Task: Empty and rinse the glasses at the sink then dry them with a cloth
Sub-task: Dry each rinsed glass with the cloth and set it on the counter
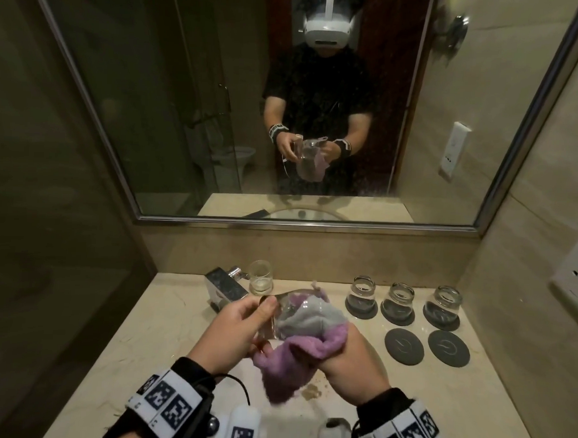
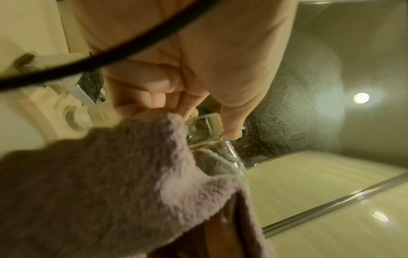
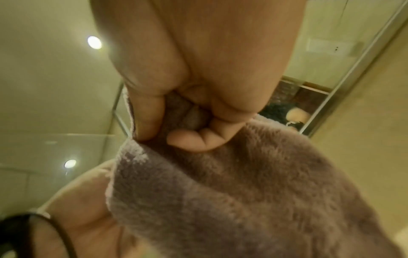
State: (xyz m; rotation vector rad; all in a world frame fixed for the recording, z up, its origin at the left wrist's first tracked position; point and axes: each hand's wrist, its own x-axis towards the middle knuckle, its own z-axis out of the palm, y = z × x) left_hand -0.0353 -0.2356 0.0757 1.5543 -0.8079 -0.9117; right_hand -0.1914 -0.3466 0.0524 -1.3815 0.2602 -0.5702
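The left hand [image 1: 241, 328] has its grip pinching a clear glass [image 1: 277, 316], held above the bench [image 1: 166, 313] near the tap [image 1: 224, 287]. The right hand [image 1: 348, 355] has its grip curled around a purple cloth [image 1: 296, 356] stuffed into the glass. Three upturned glasses [image 1: 401, 298] stand far right.

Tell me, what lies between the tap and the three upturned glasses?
In the head view, an upright glass with a little liquid stands beside the tap; then bare counter before the upturned glasses.

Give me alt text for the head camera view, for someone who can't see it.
Left hand holds a glass while the right hand works a purple cloth into it. On the counter, three upturned glasses sit on coasters.
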